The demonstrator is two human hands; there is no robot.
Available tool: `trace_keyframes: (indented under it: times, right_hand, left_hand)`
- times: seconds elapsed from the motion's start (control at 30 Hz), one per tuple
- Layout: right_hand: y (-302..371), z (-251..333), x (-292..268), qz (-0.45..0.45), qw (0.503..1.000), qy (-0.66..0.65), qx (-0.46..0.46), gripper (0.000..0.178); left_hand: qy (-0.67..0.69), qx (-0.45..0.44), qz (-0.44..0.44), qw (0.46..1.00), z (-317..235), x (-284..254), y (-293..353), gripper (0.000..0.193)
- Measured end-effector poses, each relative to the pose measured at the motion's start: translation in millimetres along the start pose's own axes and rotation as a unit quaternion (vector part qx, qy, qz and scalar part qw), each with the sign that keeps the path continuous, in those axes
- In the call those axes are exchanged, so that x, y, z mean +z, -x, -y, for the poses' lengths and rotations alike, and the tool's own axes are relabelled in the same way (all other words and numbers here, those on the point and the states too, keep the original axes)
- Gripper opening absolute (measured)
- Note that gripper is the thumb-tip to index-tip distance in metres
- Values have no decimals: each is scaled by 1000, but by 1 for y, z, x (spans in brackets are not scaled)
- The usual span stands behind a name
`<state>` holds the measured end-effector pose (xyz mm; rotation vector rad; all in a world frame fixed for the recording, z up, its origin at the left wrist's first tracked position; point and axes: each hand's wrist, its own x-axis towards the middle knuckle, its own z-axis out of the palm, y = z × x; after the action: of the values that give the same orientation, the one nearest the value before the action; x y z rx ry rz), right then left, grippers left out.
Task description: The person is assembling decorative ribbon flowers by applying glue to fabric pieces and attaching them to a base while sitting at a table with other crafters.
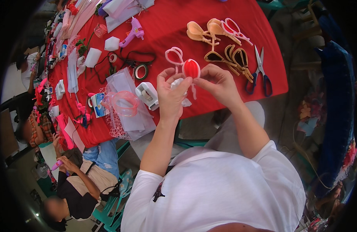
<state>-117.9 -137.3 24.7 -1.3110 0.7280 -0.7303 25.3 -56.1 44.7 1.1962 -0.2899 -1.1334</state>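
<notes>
Above the table's near edge, a rounded petal of fuzzy pipe cleaner [191,69], red inside with a pink rim, is held between my two hands. My left hand [170,92] is closed, its thumb reaching to the petal's lower end. From the right, my right hand [220,82] pinches the same end with thumb and forefinger. A crumpled white piece [185,101] shows by the left palm; whether it is gripped is unclear. Just beyond the left fingers is a pink pipe-cleaner loop [173,55] with a dark red middle. A pale pink stem hangs below the petal.
Orange petals [196,31], brown loops [242,60] and open scissors [259,71] lie to the right. Leftward are a white tape dispenser [146,96], black tape roll [141,72], pink ring [125,103] and purple glue gun [132,33]. A co-worker [79,181] sits at lower left.
</notes>
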Motion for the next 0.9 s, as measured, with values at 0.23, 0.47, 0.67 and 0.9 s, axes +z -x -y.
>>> trace_keyframes:
  times: [0.23, 0.47, 0.67, 0.9]
  right_hand:
    - [-1, -3, 1, 1, 1000, -29, -1, 13]
    - [-2, -4, -2, -5, 999, 2, -47, 11]
    - [-5, 2, -9, 6, 997, 34, -72, 11]
    - [-6, -1, -16, 34, 998, -35, 43, 13]
  left_hand:
    - [-3, 10, -9, 1000, 1, 5, -2, 54]
    - [23, 6, -29, 999, 4, 9, -3, 48]
    - [25, 9, -3, 1000, 6, 3, -6, 47]
    - [24, -20, -10, 999, 7, 5, -6, 54]
